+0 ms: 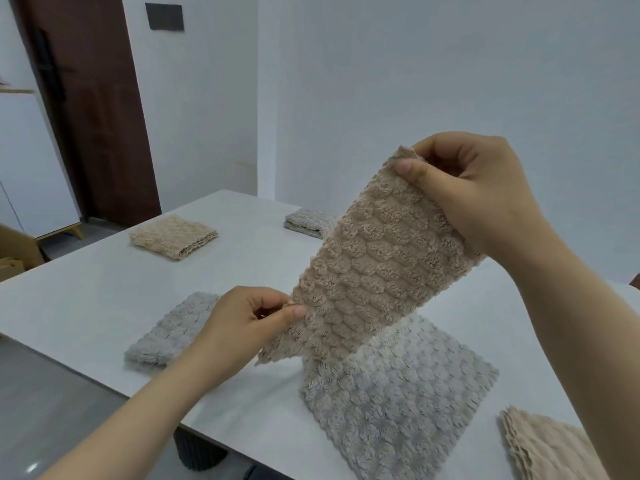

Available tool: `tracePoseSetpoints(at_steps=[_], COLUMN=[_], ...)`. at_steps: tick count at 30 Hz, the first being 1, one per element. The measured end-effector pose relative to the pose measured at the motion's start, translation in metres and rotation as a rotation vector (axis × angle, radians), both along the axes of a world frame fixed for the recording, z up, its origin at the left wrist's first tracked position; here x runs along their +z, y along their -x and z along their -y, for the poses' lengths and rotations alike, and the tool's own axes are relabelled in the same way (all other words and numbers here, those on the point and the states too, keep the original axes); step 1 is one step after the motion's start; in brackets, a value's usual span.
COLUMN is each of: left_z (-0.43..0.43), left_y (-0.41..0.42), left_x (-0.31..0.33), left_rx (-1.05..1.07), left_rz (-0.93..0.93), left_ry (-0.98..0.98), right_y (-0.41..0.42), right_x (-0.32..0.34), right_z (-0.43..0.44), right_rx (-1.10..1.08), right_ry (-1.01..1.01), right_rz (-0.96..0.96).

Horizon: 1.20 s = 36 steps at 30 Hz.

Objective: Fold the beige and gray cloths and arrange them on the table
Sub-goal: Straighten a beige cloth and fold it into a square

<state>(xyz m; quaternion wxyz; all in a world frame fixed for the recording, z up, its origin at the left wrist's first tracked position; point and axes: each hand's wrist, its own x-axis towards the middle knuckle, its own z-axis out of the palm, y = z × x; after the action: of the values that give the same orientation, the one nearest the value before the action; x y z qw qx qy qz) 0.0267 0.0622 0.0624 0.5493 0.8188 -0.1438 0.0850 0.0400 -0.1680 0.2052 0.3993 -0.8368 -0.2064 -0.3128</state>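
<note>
I hold a fluffy beige cloth (367,268) in the air above the white table (86,306), doubled into a long strip. My right hand (478,195) pinches its upper corner, and my left hand (242,327) pinches its lower corner. Under it a gray cloth (391,403) lies flat and unfolded. A folded gray cloth (166,336) sits to the left, partly behind my left hand. A folded beige cloth (173,237) and another folded gray cloth (308,221) lie at the far side. A beige stack (543,445) rests at the near right.
The table's near edge runs diagonally from the left to the bottom middle, with gray floor and a dark ribbed table leg (197,452) below it. A brown door (86,98) and a white cabinet (31,161) stand at the back left.
</note>
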Motion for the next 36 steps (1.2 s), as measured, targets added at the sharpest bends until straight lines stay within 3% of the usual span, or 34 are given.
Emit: tracePoseSetpoints(at_steps=[12,20,31,33,36], left_z=[-0.023,-0.042,-0.032,-0.030,-0.032], left_y=[-0.010,-0.001,-0.035,-0.038,-0.038], left_x=[-0.011,0.018,-0.037,-0.042,-0.046], left_rx=[0.082,0.219,0.259,0.252,0.277], left_rz=[0.044,0.047,-0.188,-0.222,-0.185], left_ry=[-0.179,0.091,0.079,0.047,-0.169], right_y=[0.001,0.008,-0.003,-0.001,0.002], right_x=[-0.011,-0.044,-0.158,-0.164,-0.168], right_z=[0.022,0.045,0.056,0.057,0.057], right_rx=[-0.061,-0.099,-0.286,-0.301,-0.316], right_ry=[-0.137,-0.366,-0.495,-0.515,-0.519], right_rz=[-0.018,-0.082,-0.402,-0.401,-0.371])
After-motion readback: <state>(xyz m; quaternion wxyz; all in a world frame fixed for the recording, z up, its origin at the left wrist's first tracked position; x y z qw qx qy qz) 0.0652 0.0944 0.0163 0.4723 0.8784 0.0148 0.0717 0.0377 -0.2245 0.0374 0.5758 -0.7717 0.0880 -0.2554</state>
